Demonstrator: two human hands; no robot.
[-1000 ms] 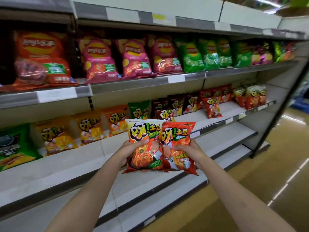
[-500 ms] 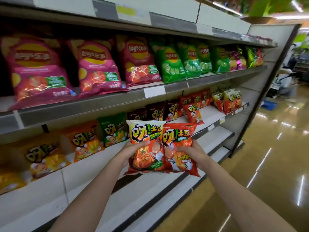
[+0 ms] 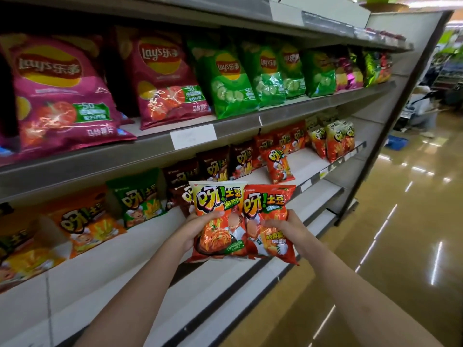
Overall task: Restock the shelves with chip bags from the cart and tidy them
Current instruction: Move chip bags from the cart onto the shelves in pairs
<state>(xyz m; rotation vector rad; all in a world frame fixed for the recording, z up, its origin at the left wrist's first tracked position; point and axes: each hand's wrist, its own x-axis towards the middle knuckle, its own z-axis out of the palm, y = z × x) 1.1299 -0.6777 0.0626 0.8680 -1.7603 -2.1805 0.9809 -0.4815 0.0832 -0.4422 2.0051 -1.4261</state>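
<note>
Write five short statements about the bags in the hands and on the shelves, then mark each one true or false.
1. Each hand holds one bag. True: the left hand grips the white-topped bag, the right hand the red bag.
2. The two held bags rest on the shelf board. False: they are held in the air in front of the middle shelf.
3. Green Lay's bags sit on the upper shelf. True.
4. The magenta Lay's bags stand to the right of the green ones. False: they are to the left.
5. One red bag stands alone, forward of its row. True.
</note>
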